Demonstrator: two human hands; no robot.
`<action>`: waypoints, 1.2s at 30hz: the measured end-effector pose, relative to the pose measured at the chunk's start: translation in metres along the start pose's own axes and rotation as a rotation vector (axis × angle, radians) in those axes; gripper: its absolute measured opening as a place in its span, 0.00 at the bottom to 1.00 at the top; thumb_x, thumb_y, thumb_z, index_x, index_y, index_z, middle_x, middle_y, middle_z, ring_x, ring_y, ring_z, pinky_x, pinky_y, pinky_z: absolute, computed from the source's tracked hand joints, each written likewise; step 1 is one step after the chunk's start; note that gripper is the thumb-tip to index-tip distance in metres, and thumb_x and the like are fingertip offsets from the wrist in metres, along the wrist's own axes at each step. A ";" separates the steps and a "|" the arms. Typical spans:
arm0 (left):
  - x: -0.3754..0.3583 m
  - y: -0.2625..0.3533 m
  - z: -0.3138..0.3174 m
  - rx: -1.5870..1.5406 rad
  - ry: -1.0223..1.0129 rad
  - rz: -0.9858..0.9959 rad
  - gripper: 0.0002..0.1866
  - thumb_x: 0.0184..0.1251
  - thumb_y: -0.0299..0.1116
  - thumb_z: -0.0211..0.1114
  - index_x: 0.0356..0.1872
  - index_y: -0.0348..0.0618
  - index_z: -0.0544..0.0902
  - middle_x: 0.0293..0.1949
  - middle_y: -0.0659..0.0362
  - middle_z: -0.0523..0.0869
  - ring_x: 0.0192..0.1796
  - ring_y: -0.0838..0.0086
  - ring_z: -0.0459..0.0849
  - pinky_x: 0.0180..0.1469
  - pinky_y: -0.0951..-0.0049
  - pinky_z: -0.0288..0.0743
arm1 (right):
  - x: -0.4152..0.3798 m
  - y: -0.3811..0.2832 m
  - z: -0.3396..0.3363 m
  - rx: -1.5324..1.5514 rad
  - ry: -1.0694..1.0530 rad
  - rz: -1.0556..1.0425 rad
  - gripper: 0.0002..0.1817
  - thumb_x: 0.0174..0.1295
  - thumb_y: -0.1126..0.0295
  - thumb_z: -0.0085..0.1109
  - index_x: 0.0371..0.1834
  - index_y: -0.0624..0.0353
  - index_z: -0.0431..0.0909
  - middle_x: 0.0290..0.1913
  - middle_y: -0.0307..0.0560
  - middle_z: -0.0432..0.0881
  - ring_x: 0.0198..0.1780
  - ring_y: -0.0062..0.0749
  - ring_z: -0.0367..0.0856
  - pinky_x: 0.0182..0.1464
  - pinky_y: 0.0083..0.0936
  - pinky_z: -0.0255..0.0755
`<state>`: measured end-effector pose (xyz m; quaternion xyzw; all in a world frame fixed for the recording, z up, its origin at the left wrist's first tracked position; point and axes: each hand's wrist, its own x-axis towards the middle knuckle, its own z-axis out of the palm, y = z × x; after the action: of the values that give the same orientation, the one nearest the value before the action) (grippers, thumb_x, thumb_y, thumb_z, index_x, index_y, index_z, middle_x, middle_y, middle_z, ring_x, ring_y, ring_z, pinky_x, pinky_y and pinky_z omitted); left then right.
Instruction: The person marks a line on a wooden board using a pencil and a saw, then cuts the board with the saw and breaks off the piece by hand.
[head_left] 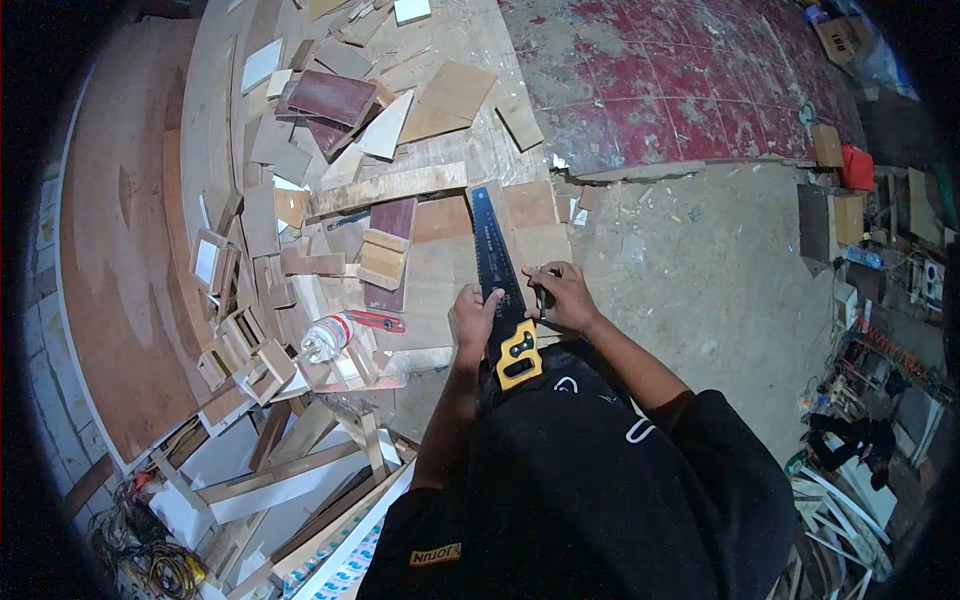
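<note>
A handsaw [497, 262] with a dark blade and a yellow-and-black handle lies on a plywood board [440, 270], its tip pointing away from me. My left hand [474, 316] is closed on the blade's left side, thumb on top of the metal. Right of the blade, my right hand [562, 296] pinches a slim dark pen [541, 301], pointing down near the blade's right edge. The saw handle rests close to my body, with no hand on it. To the left lie a red utility knife [376, 320] and a clear plastic jar [326, 338].
Wood offcuts [335, 100] are scattered over the left and far work surface. A pale wooden strip [388, 190] lies beyond the board. Timber lengths [290, 490] and coiled cables [165, 570] are at lower left. A red box [856, 167] stands at the right.
</note>
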<state>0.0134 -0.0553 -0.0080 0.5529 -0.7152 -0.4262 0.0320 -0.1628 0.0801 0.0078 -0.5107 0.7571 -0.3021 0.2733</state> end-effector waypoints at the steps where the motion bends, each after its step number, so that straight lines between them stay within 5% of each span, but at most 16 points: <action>1: 0.001 -0.002 0.001 0.026 -0.017 0.009 0.21 0.57 0.42 0.80 0.42 0.39 0.82 0.25 0.58 0.84 0.27 0.74 0.81 0.33 0.70 0.76 | 0.001 0.000 0.000 0.000 0.001 0.000 0.50 0.37 0.53 0.83 0.70 0.45 0.73 0.51 0.37 0.86 0.62 0.44 0.71 0.65 0.42 0.62; 7: -0.003 0.007 -0.002 0.041 0.038 0.053 0.39 0.54 0.39 0.80 0.65 0.42 0.68 0.29 0.56 0.85 0.34 0.70 0.86 0.38 0.68 0.78 | 0.001 -0.002 -0.002 0.009 0.007 -0.013 0.49 0.37 0.52 0.83 0.69 0.44 0.73 0.51 0.37 0.85 0.61 0.44 0.72 0.64 0.42 0.62; 10: -0.009 0.019 -0.008 0.057 0.024 0.080 0.45 0.50 0.38 0.82 0.68 0.43 0.64 0.37 0.54 0.86 0.39 0.67 0.87 0.43 0.67 0.79 | 0.001 -0.002 -0.001 -0.007 0.019 -0.012 0.48 0.37 0.52 0.83 0.68 0.45 0.75 0.51 0.37 0.85 0.61 0.44 0.72 0.64 0.42 0.62; 19: -0.013 0.020 -0.012 0.097 -0.126 0.326 0.40 0.53 0.37 0.79 0.70 0.52 0.74 0.50 0.49 0.79 0.56 0.57 0.78 0.60 0.63 0.74 | 0.000 0.000 -0.001 0.013 0.008 -0.019 0.46 0.38 0.50 0.82 0.66 0.45 0.76 0.53 0.45 0.83 0.61 0.45 0.73 0.63 0.42 0.63; 25: -0.015 0.016 -0.012 0.179 -0.148 0.307 0.41 0.54 0.43 0.78 0.73 0.63 0.72 0.52 0.49 0.77 0.57 0.57 0.78 0.61 0.62 0.75 | 0.001 0.000 0.001 -0.012 0.009 -0.009 0.46 0.39 0.50 0.81 0.68 0.45 0.75 0.53 0.44 0.84 0.61 0.46 0.73 0.63 0.43 0.63; 36: -0.016 0.019 -0.011 0.189 -0.141 0.287 0.42 0.54 0.42 0.79 0.73 0.59 0.72 0.49 0.51 0.76 0.53 0.59 0.79 0.58 0.63 0.76 | 0.000 -0.001 0.002 -0.018 0.008 0.013 0.47 0.39 0.50 0.82 0.69 0.43 0.74 0.53 0.40 0.84 0.61 0.46 0.72 0.64 0.42 0.63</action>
<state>0.0107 -0.0485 0.0179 0.4144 -0.8241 -0.3861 -0.0098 -0.1608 0.0794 0.0078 -0.5070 0.7642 -0.2956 0.2676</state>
